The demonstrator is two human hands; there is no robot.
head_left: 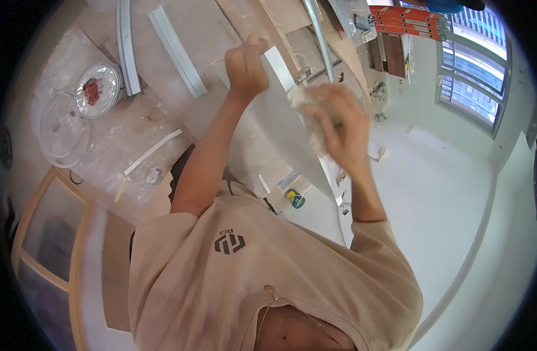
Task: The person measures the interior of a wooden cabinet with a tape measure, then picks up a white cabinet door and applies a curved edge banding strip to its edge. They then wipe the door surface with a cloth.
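Note:
A pale board point(274, 117) with a bright white edge stands slanting in front of me. My left hand point(246, 69) is closed at its upper corner, fingers curled against the board. A thin pale stick point(217, 61) pokes out beside that hand; what it is I cannot make out. On the board's long white edge, my right hand point(341, 126) is closed round a crumpled off-white cloth point(300, 98) and touches the edge with it. Motion blurs the right fingers, and part of the cloth is hidden under them.
Two metal channels point(177, 51) lie at the far left, near a round clear tub point(97, 90) with reddish residue and a clear lid point(60, 128). A green-and-yellow can point(294, 199) is below the board. An orange ladder point(406, 23) lies far right, by a window point(476, 70). A wood-framed panel point(52, 234) leans left.

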